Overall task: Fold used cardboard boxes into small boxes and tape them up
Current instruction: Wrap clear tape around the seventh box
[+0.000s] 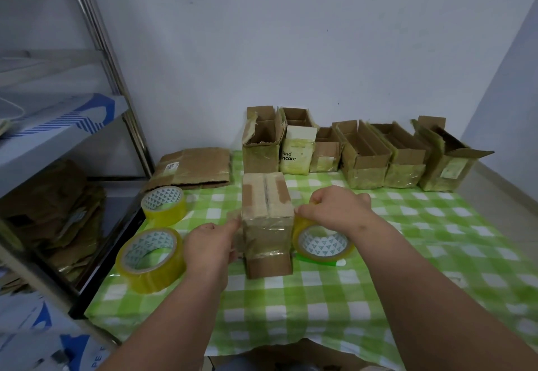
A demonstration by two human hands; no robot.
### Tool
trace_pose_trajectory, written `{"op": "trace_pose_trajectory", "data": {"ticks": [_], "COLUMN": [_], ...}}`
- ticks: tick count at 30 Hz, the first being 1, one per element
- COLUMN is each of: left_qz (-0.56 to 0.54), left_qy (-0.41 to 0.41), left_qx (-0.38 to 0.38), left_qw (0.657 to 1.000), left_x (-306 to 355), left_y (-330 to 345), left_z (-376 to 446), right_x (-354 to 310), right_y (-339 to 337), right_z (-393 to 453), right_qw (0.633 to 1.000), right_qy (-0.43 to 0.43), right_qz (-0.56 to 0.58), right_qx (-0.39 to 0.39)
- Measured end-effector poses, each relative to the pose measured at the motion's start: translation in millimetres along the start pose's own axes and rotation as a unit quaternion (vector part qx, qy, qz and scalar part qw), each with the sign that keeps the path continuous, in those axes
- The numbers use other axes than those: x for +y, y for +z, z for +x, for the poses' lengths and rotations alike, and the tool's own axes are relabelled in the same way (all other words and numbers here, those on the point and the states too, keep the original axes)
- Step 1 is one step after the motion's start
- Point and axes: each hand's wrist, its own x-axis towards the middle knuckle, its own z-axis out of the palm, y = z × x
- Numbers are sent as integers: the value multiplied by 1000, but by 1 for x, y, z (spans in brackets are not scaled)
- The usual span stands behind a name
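Forearms reached over the checked tablecloth (320,297) to item one: small box (267,225), closed, at table centre, clear tape across its near face. Left hand (208,249) pinched the tape end against the box's left side; right hand (334,210) gripped the tape roll (321,244) beside its right. Sealing judged unfinished. Behind: six open-topped boxes (364,152) in a row; flattened cardboard (192,169), unfolded. Two spare rolls (151,257) lay left.
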Motion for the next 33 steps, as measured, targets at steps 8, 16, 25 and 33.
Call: {"op": "trace_pose_trajectory", "data": {"ticks": [8,16,25,33], "left_qz": [53,128,230,245], "left_qy": [9,190,303,315], "left_qx": [-16,-74,-176,-196], "left_qw": [998,971,908,896], "left_x": [1,2,8,7], "left_y": [2,-2,-24,-27], "left_z": [1,-9,-1,9], "right_x": [-17,-14,-5,-7], "right_y": [7,6,6,11], "right_z": [-1,-9,-20,-22], "right_qw": [997,995,993,990], "right_qy": [-55,-91,-110,-122], "right_qz": [12,8,4,-24], "right_qx": [43,26,34,60]}}
